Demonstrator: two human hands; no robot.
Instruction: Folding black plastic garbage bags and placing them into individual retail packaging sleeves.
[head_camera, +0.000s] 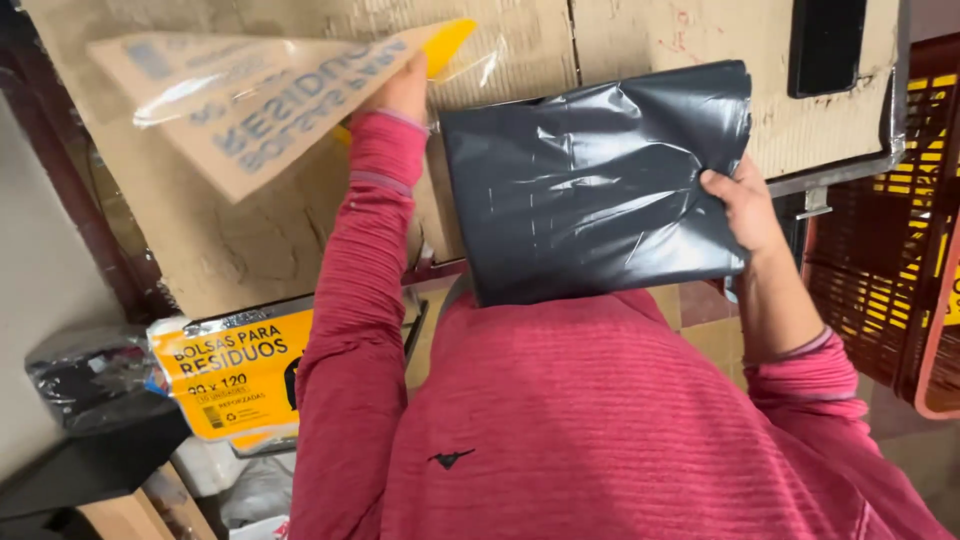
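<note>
- Nearest me, my red sleeves rise toward both hands.
- My right hand pinches the right edge of a folded dark grey plastic bag, held flat before me.
- My left hand grips an emptied clear wrapper with a yellow end, raised up and to the left.
- So I judge the bag is out of its wrap; unfolding remains.
- Below my left hand lies a full yellow bag pack.
- Right of my right hand stands a red crate; a cardboard wall is behind.
</note>
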